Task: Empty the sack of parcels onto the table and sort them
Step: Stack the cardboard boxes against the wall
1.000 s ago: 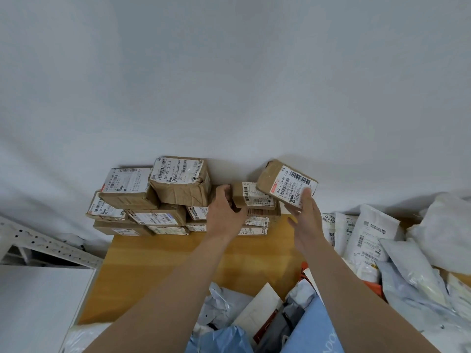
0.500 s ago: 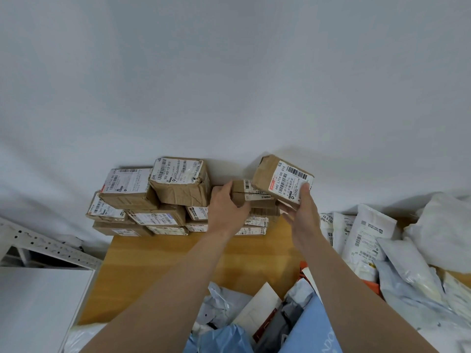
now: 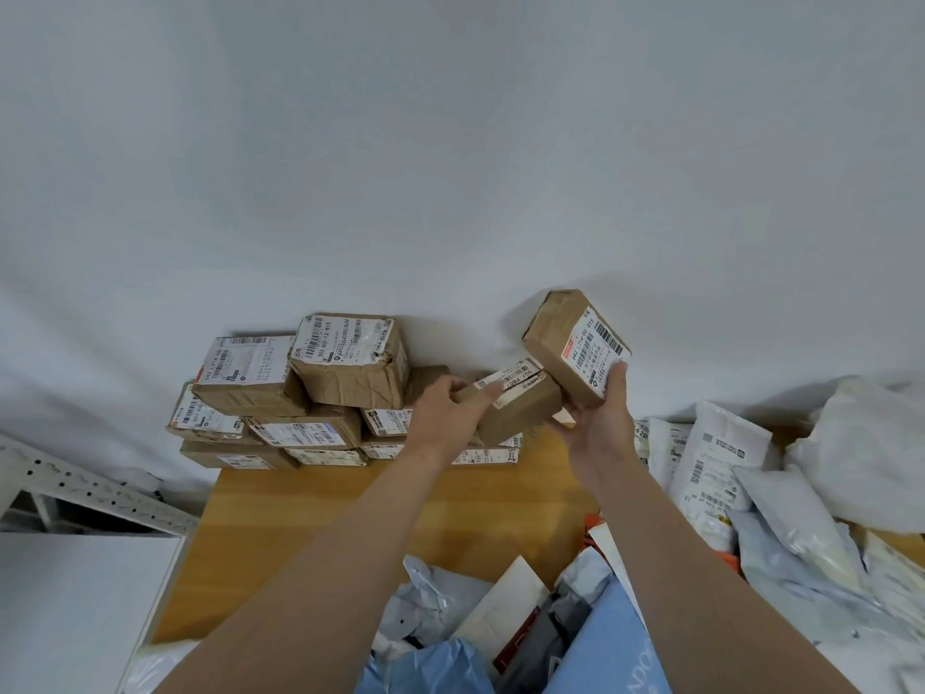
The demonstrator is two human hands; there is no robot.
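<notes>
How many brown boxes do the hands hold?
2. The lower box in the left hand; the tilted box above it, in the right hand. None seems hidden.

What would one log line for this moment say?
phase: sorting | left hand: grips small brown box | right hand: holds larger labelled box | box stack: rear left of table | mailer bags: right

Matt cardboard boxes; smooth wooden table.

Brown boxes: about ten stacked, plus one box in each hand. Hands: two, left hand, right hand. Table: one. Mailers: a heap, too overlapped to count. Shelf rail: one.
</notes>
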